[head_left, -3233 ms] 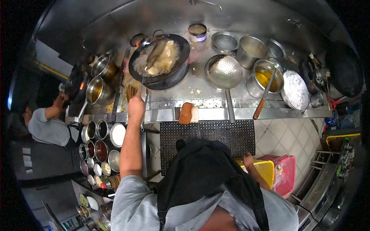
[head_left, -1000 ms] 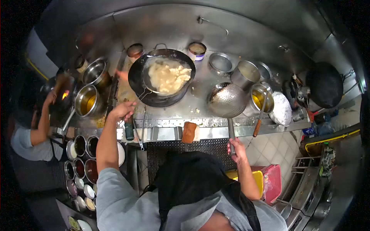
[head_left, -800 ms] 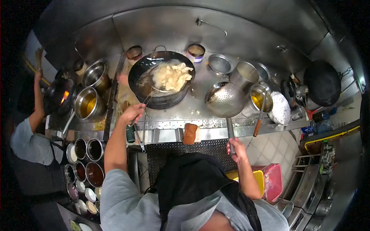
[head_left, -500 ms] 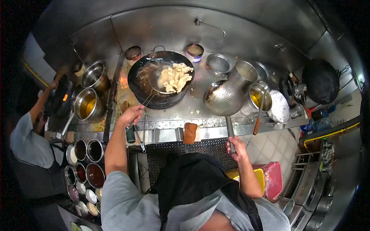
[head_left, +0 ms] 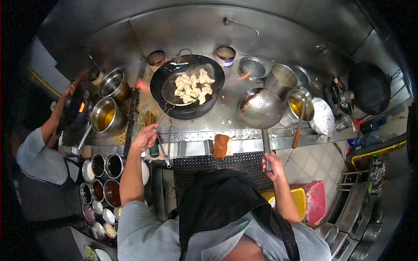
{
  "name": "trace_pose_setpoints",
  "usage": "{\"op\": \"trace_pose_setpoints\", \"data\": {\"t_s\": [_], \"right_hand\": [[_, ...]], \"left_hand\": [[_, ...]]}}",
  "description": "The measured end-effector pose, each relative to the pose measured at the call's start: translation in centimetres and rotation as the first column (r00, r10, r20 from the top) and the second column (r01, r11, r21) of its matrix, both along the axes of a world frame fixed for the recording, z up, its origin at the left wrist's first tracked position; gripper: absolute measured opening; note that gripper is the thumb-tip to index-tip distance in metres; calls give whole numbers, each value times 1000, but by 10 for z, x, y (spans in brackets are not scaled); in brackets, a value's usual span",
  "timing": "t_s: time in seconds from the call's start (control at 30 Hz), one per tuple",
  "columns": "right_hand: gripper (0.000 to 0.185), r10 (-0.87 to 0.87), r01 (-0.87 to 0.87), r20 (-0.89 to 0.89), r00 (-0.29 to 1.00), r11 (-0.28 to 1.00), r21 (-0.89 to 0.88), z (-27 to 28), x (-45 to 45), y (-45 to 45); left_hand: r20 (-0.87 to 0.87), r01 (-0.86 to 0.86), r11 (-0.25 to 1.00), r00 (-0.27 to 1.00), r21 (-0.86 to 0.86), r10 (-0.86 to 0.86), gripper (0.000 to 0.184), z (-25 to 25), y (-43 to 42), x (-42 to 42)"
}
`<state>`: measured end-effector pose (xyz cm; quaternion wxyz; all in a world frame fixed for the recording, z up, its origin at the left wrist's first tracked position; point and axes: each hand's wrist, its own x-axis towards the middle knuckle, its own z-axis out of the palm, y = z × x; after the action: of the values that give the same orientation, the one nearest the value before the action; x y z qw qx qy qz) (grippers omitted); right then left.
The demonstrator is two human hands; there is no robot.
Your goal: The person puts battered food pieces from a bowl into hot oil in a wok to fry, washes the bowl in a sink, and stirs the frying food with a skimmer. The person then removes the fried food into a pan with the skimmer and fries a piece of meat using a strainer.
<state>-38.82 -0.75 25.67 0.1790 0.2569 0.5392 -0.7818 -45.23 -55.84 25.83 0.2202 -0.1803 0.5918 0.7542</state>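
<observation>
My left hand (head_left: 147, 137) is closed on the thin handle of a wire strainer (head_left: 166, 114), left of the black wok (head_left: 215, 68). The strainer's round head lies inside the wok and bears pale battered pieces (head_left: 193, 87). My right hand (head_left: 273, 165) grips the grey handle of a large perforated ladle (head_left: 260, 108), whose bowl rests on the steel counter right of the wok. Near my left hand are a bundle of thin sticks (head_left: 150, 118) and a long metal utensil (head_left: 167, 160).
A brown cloth (head_left: 220, 146) lies on the counter's front edge. Pots (head_left: 281, 80), an oil pot (head_left: 297, 107) and a bowl of white powder (head_left: 323, 116) stand right. A co-worker (head_left: 45, 152) works at the left, behind sauce containers (head_left: 103, 192). Bins (head_left: 314, 202) stand below right.
My left hand has taken up the strainer, and the foam around the pieces has gone. They now sit spread apart in the strainer. My right hand has come up onto the ladle handle.
</observation>
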Motion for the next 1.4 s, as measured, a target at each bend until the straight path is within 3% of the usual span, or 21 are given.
{"op": "trace_pose_setpoints", "data": {"t_s": [0.37, 0.6, 0.77, 0.83, 0.9, 0.97, 1.03, 1.1, 1.13, 1.3, 1.37, 1.4], "right_hand": [[15, -11, 10, -13, 1000, 998, -56, -3, -4, 3], [23, 41, -45, -46, 998, 995, -84, -3, -18, 1], [20, 47, -51, -44, 998, 994, -93, 2, -33, -2], [20, 55, -60, -46, 997, 992, -108, 2, -40, -2], [17, 37, -40, -40, 999, 994, -98, 7, -47, -3], [15, 31, -33, -24, 999, 996, -85, 7, -53, 1], [14, 6, -7, -9, 1000, 996, -91, 1, -56, 11], [14, -12, 13, 12, 1000, 995, -96, -8, -54, 22], [13, -29, 32, 23, 999, 986, -163, -11, -53, 27], [10, -75, 86, 47, 996, 939, -332, -25, -47, 40], [11, -46, 59, 44, 998, 938, -342, -28, -47, 39], [12, -64, 79, 53, 997, 932, -352, -33, -48, 38]], "left_hand": [[-136, -123, 982, 985, -143, 104, 41, 16, 27, 16], [-173, -81, 971, 984, -224, 42, 40, 56, 84, 25], [-201, 42, 965, 975, -259, -96, 40, 50, 155, 13], [-224, 57, 910, 961, -410, -160, 37, 41, 198, 10], [-403, -16, 768, 858, -640, -318, 35, 3, 239, 8], [-591, -363, 473, 589, -803, -551, 36, -7, 277, 13], [-538, -280, 483, 635, -829, -555, 37, 3, 295, 22], [-398, -189, 390, 718, -901, -572, 39, 5, 303, 26], [-454, -282, 361, 647, -889, -613, 35, 5, 303, 27], [-547, -383, 399, 675, -833, -495, 38, 16, 279, 23], [-397, -234, 470, 873, -851, -284, 40, 40, 261, 22], [-506, -339, 497, 826, -799, -250, 41, 34, 241, 20]]}}
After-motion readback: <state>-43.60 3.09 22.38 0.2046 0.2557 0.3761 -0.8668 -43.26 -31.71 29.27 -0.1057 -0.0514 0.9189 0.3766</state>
